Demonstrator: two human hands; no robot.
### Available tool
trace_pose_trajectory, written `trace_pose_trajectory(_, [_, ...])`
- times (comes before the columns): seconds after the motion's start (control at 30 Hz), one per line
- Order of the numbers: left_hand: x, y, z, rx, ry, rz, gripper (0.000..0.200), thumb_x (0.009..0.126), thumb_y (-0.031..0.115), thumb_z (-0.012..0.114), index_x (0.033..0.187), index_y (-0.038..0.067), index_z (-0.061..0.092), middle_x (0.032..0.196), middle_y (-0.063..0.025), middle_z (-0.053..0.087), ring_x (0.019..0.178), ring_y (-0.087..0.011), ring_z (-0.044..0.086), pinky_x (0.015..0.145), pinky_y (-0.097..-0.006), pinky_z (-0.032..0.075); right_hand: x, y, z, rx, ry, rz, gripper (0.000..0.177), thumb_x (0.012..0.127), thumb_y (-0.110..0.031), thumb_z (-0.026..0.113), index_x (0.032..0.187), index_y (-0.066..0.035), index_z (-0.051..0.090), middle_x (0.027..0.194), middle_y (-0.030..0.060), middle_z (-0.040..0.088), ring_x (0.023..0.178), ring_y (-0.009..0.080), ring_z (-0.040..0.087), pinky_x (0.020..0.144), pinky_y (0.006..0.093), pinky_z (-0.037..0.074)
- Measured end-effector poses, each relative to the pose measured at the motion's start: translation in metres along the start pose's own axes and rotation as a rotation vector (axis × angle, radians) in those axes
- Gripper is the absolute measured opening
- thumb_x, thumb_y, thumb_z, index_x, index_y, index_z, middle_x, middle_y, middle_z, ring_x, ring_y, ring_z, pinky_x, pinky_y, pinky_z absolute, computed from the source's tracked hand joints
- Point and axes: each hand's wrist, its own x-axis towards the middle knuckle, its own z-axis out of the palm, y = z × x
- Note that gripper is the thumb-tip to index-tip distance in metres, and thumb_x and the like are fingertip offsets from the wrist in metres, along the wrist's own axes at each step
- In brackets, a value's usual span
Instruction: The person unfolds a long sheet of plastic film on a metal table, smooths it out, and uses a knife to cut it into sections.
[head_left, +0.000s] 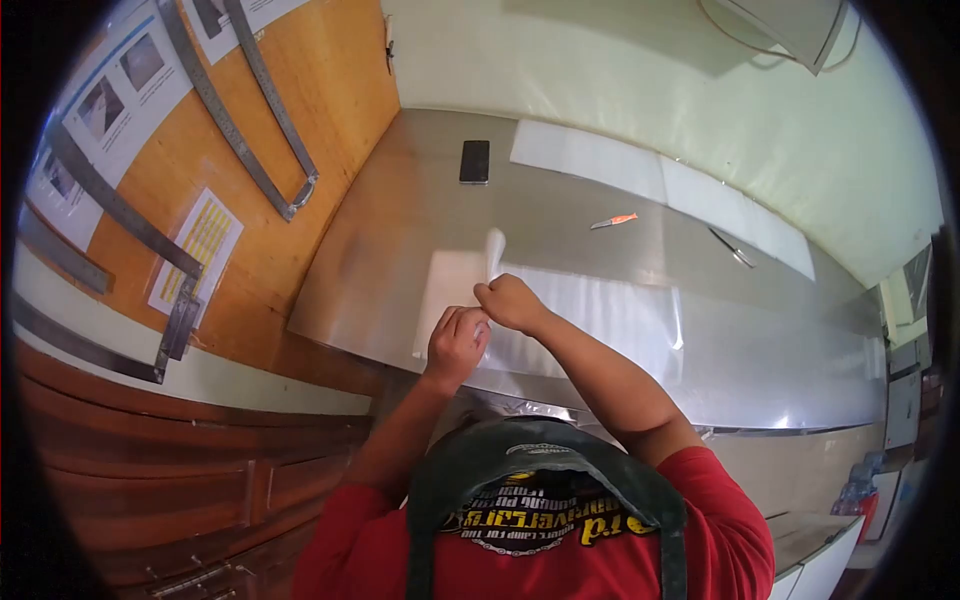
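Both my hands are closed close together over the near left part of the metal table. My right hand (510, 303) is wrapped round a white rolled-up strip (494, 252), whose blurred upper end sticks out past the fist. Just below and to the left, my left hand (457, 345) has its fingers curled at the lower end, with a bit of white showing by the fingertips. Under the hands lies a pale flat sheet (440, 290). A whitish, shiny sheet (610, 322) stretches to the right beneath my right forearm.
A black phone (475, 162) lies at the back of the metal table (380, 220). Further right are an orange-handled cutter (613, 220), a thin dark tool (732, 248) and a long white strip (660, 180) along the wall. Metal squares (235, 125) hang on the wooden panel at left.
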Motion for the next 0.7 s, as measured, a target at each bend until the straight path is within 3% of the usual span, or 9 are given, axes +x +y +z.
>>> trace_pose_trajectory(0.1, [-0.011, 0.0, 0.005, 0.033, 0.093, -0.045, 0.035, 0.064, -0.008, 0.069, 0.095, 0.004, 0.057, 0.086, -0.0123, 0.062, 0.081, -0.0321, 0.061, 0.075, -0.0385, 0.051, 0.007, -0.005, 0.004, -0.186, 0.047, -0.054, 0.049, 0.09, -0.033, 0.043, 0.072, 0.006, 0.065, 0.081, 0.03, 0.063, 0.078, 0.0453, 0.062, 0.078, 0.0486, 0.049])
trace_pose_trajectory(0.17, [-0.023, -0.004, 0.005, -0.073, 0.21, -0.28, 0.04, 0.064, -0.007, 0.07, 0.1, 0.004, 0.058, 0.088, -0.0116, 0.063, 0.084, -0.0311, 0.062, 0.077, -0.0387, 0.051, 0.009, -0.018, 0.0, -0.307, 0.04, -0.091, 0.045, 0.089, -0.03, 0.042, 0.073, 0.006, 0.064, 0.085, 0.0309, 0.063, 0.082, 0.048, 0.061, 0.08, 0.0514, 0.048])
trace_pose_trajectory(0.3, [-0.038, -0.02, 0.004, -0.004, 0.443, -0.645, 0.02, 0.075, 0.003, 0.07, 0.093, 0.001, 0.064, 0.086, -0.0127, 0.064, 0.08, -0.0296, 0.064, 0.074, -0.0376, 0.051, 0.012, -0.093, -0.028, -0.476, 0.197, -0.671, 0.026, 0.087, -0.015, 0.044, 0.07, 0.003, 0.054, 0.068, 0.0274, 0.056, 0.07, 0.0469, 0.055, 0.069, 0.0553, 0.044])
trace_pose_trajectory(0.4, [-0.041, -0.024, 0.016, -0.171, 0.475, -0.847, 0.016, 0.083, 0.01, 0.07, 0.088, -0.004, 0.065, 0.084, -0.009, 0.068, 0.076, -0.02, 0.065, 0.071, -0.0333, 0.051, 0.019, -0.156, -0.037, -0.513, 0.216, -0.97, 0.019, 0.086, -0.012, 0.044, 0.074, 0.001, 0.05, 0.066, 0.0257, 0.053, 0.068, 0.0451, 0.054, 0.066, 0.0548, 0.043])
trace_pose_trajectory(0.47, [-0.036, -0.022, 0.034, -0.388, 0.5, -0.946, 0.019, 0.085, 0.012, 0.07, 0.087, -0.007, 0.066, 0.086, -0.0055, 0.068, 0.078, -0.0119, 0.062, 0.07, -0.0299, 0.05, 0.022, -0.197, -0.039, -0.508, 0.219, -1.027, 0.021, 0.087, -0.014, 0.044, 0.073, 0.0, 0.051, 0.066, 0.0255, 0.055, 0.068, 0.0446, 0.055, 0.067, 0.0547, 0.043])
trace_pose_trajectory(0.57, [-0.033, -0.025, 0.062, -0.447, 0.463, -0.917, 0.022, 0.082, 0.012, 0.071, 0.091, -0.008, 0.067, 0.09, -0.0133, 0.071, 0.081, -0.0189, 0.067, 0.073, -0.034, 0.051, 0.007, -0.263, -0.061, -0.436, 0.243, -1.028, 0.022, 0.082, -0.016, 0.048, 0.07, -0.003, 0.062, 0.072, 0.0215, 0.063, 0.073, 0.0417, 0.06, 0.068, 0.0541, 0.047])
trace_pose_trajectory(0.63, [-0.033, -0.034, 0.072, -0.417, 0.479, -0.885, 0.022, 0.081, 0.012, 0.071, 0.09, -0.008, 0.067, 0.089, -0.0137, 0.071, 0.082, -0.0201, 0.067, 0.074, -0.0345, 0.051, -0.01, -0.302, -0.093, -0.506, 0.308, -0.898, 0.026, 0.092, -0.023, 0.048, 0.094, -0.003, 0.065, 0.087, 0.0252, 0.065, 0.083, 0.0386, 0.063, 0.075, 0.0458, 0.05])
trace_pose_trajectory(0.67, [-0.028, -0.037, 0.071, -0.339, 0.481, -0.932, 0.022, 0.081, 0.012, 0.071, 0.091, -0.007, 0.067, 0.089, -0.0136, 0.071, 0.082, -0.0209, 0.067, 0.075, -0.0345, 0.051, -0.016, -0.317, -0.112, -0.508, 0.319, -0.895, 0.026, 0.092, -0.023, 0.048, 0.094, -0.003, 0.065, 0.087, 0.0252, 0.065, 0.083, 0.0386, 0.063, 0.075, 0.0458, 0.05])
trace_pose_trajectory(0.7, [-0.024, -0.04, 0.068, -0.259, 0.485, -0.976, 0.022, 0.081, 0.012, 0.07, 0.092, -0.006, 0.066, 0.089, -0.0135, 0.071, 0.082, -0.0217, 0.067, 0.076, -0.0346, 0.051, -0.022, -0.329, -0.138, -0.099, 0.255, -0.847, 0.026, 0.094, -0.024, 0.049, 0.094, -0.003, 0.064, 0.081, 0.0184, 0.063, 0.074, 0.0326, 0.061, 0.069, 0.0405, 0.051])
